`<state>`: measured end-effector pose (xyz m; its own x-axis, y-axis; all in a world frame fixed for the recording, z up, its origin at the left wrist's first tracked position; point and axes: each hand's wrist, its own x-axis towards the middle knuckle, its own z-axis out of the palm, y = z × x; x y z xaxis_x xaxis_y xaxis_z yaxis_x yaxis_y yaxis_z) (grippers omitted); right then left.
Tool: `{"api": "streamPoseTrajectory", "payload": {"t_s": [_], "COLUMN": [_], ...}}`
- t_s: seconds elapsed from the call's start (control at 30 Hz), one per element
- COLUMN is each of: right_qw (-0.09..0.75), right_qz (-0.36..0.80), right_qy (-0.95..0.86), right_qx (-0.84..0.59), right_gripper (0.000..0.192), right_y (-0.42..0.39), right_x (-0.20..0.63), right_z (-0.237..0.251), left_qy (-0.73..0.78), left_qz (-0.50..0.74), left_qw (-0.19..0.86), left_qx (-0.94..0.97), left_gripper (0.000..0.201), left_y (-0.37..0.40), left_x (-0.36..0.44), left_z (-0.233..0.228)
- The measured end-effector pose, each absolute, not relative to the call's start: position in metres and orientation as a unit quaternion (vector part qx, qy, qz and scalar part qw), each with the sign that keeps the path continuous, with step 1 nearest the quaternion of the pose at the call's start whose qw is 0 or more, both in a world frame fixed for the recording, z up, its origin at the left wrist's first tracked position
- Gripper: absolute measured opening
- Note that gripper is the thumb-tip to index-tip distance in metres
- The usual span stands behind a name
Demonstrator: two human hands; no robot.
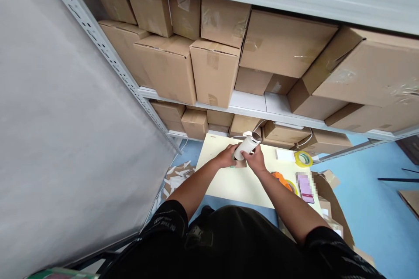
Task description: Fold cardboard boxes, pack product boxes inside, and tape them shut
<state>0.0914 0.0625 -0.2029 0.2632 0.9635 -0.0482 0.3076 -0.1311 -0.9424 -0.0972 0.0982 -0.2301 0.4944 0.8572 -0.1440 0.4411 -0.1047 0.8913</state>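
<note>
A white tumbler-like cylinder (246,146) tilts up to the right over the table. Its far end looks dark and open, with a small white piece beside the rim. My right hand (256,160) is closed around its right side, thumb across the front. Under the cylinder's near end is a small brown cardboard box (241,164) with a green edge. My left hand (226,157) grips the left side of this box, its fingertips close to the cylinder. The fingers behind both things are partly hidden.
On the cream table (225,185) are a yellow tape roll (303,159), a white box (284,155), an orange tape dispenser (280,179) and a phone (305,188). Shelves of cardboard boxes (214,72) stand ahead. A grey wall (75,109) rises at left; an open carton (337,209) is at right.
</note>
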Motion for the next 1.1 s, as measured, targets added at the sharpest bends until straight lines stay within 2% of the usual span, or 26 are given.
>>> {"api": "streamPoseTrajectory", "payload": {"t_s": [0.17,0.27,0.4,0.5,0.63,0.73,0.87,1.1], "right_qw": [0.446,0.4,0.314,0.315,0.345,0.364,0.38,0.379], "right_qz": [0.295,0.253,0.202,0.214,0.285,0.316,0.33,0.324], "right_qy": [-0.554,-0.599,-0.626,-0.588,-0.579,-0.571,-0.58,-0.582], "right_qx": [-0.638,-0.647,-0.684,-0.714,-0.681,-0.665,-0.641,-0.643], "right_gripper": [0.064,0.059,0.052,0.055,0.059,0.057,0.053,0.05], "right_y": [0.052,0.047,0.047,0.049,0.053,0.057,0.06,0.063], "right_x": [0.09,0.09,0.095,0.102,0.112,0.114,0.114,0.112], "right_z": [-0.211,-0.221,-0.238,-0.25,-0.258,-0.258,-0.253,-0.25], "left_qy": [0.447,0.447,0.436,0.444,0.475,0.478,0.446,0.476], "left_qz": [0.23,0.232,0.249,0.236,0.293,0.32,0.28,0.179], "left_qw": [0.481,0.482,0.48,0.467,0.366,0.252,0.183,0.119], "left_qx": [0.718,0.717,0.719,0.727,0.745,0.778,0.83,0.853], "left_gripper": [0.1,0.093,0.095,0.093,0.095,0.083,0.065,0.065], "left_y": [0.099,0.1,0.1,0.096,0.085,0.073,0.063,0.065], "left_x": [-0.097,-0.097,-0.096,-0.094,-0.088,-0.082,-0.076,-0.071], "left_z": [-0.238,-0.243,-0.245,-0.243,-0.242,-0.242,-0.241,-0.227]}}
